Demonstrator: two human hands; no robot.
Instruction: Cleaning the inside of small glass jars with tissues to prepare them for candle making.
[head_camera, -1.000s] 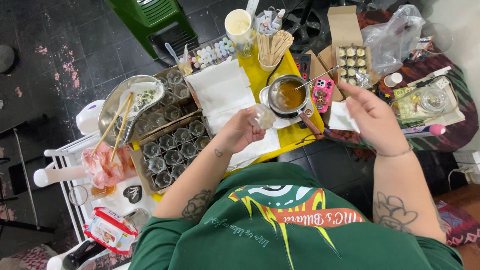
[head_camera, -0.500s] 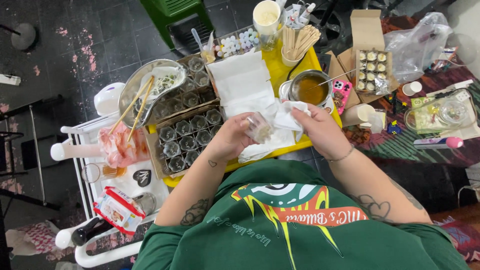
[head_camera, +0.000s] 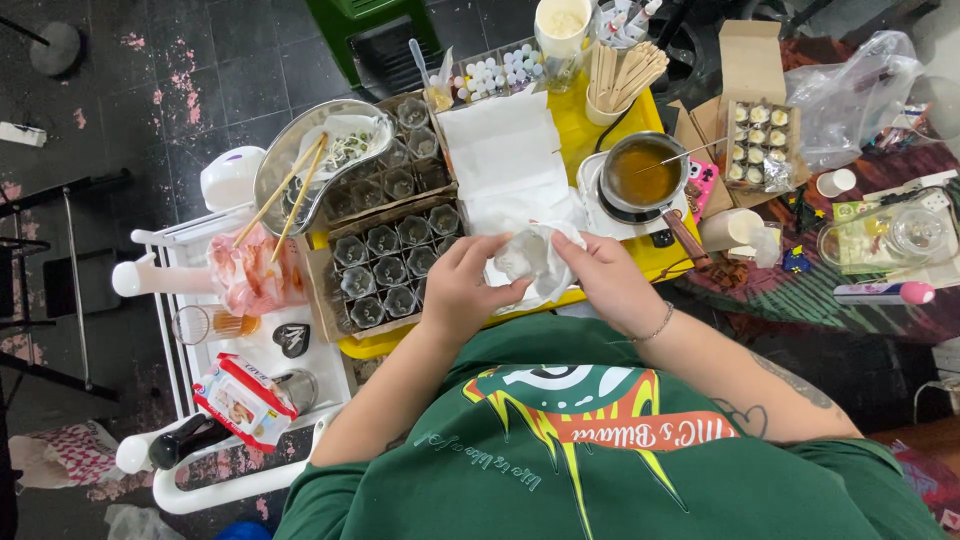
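Observation:
My left hand (head_camera: 462, 287) and my right hand (head_camera: 605, 278) meet over the near edge of a yellow tray (head_camera: 572, 118). Between them they hold a small clear glass cup (head_camera: 516, 264) wrapped in crumpled white tissue (head_camera: 545, 256). Both hands grip that bundle. Left of my left hand lies a cardboard box of empty glass cups (head_camera: 385, 265). Beyond my right hand stands a small metal pot of amber liquid (head_camera: 642, 176) with a stick in it.
A metal bowl with wooden chopsticks (head_camera: 310, 158) sits at the back left. A cup of wooden sticks (head_camera: 618, 78), small bottles (head_camera: 500, 70), a box of filled small cups (head_camera: 760, 142) and a white plastic rack (head_camera: 200, 330) with a red packet (head_camera: 243, 400) surround the tray.
My right hand came back from the right side to the middle and joined my left hand on the cup and tissue. The view shifted slightly.

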